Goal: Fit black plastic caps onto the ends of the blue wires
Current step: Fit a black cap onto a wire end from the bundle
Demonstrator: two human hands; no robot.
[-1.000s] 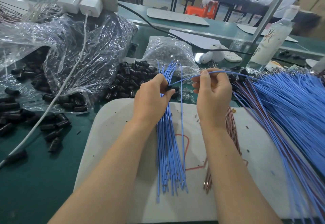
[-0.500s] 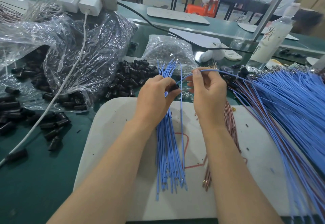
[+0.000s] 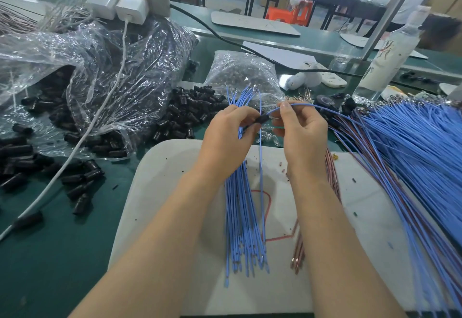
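Above the board (image 3: 175, 167), my left hand (image 3: 225, 135) pinched a half-hidden black cap (image 3: 261, 119); my right hand (image 3: 303, 132) gripped a blue wire (image 3: 303, 104).

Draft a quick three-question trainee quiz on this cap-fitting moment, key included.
1. True or false: the left hand pinches a black cap.
2. What does the right hand hold? A) a white cable B) a blue wire C) a spray bottle
3. Fill in: the wide fan of blue wires lies on the person's ___ side.
Key: 1 true; 2 B; 3 right.
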